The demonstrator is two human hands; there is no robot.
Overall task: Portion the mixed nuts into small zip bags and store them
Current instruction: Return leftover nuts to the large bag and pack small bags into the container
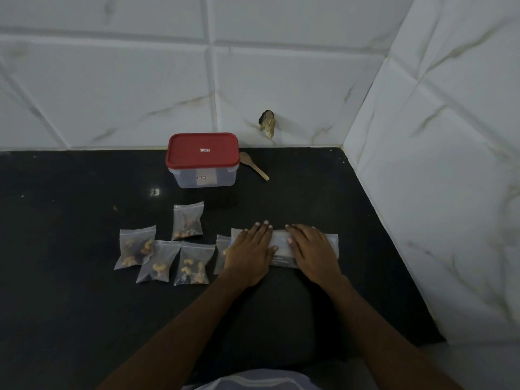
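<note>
under both flat hands, large zip bag [281, 249] on counter [84, 319], left hand [249, 253], right hand [312, 250], fingers [263, 230] straight, pressing

Black counter [84, 305]: nut bags [194, 263], container [202, 164] (red-lidded), spoon [253, 165]

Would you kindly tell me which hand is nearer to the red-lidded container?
Left. The left hand lies flat on the large bag, nearer the camera and slightly right of the container; the right hand rests on the same bag, further right.
</note>
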